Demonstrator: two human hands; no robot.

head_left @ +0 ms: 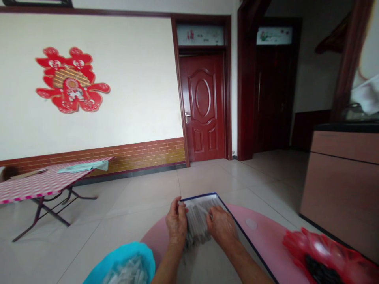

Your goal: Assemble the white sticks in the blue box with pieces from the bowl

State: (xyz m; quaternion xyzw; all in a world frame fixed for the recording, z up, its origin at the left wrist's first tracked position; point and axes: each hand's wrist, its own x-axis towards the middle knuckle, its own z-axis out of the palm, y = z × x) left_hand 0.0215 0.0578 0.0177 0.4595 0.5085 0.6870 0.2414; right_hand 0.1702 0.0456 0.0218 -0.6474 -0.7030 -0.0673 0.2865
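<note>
A shallow tray (247,241) with a dark blue rim lies in front of me. Thin, pale grey strips (197,221) are laid side by side in its far part, their near ends dark and uneven; their kind is unclear. At the tray's left side is my left hand (177,221), thumb and fingers closed together by the strips' edge. Whatever it pinches is too small to make out. My right hand (220,225) rests over the strips' right side with curled fingers, the tips against them. What those fingers hold is hidden.
Under the tray is a round pink tabletop (266,228). A turquoise basin (118,256) with whitish pieces stands at lower left, a red plastic bag (328,248) with something black at lower right. Farther off are a checked folding table (44,179), a cabinet (340,173) and a red door (204,106).
</note>
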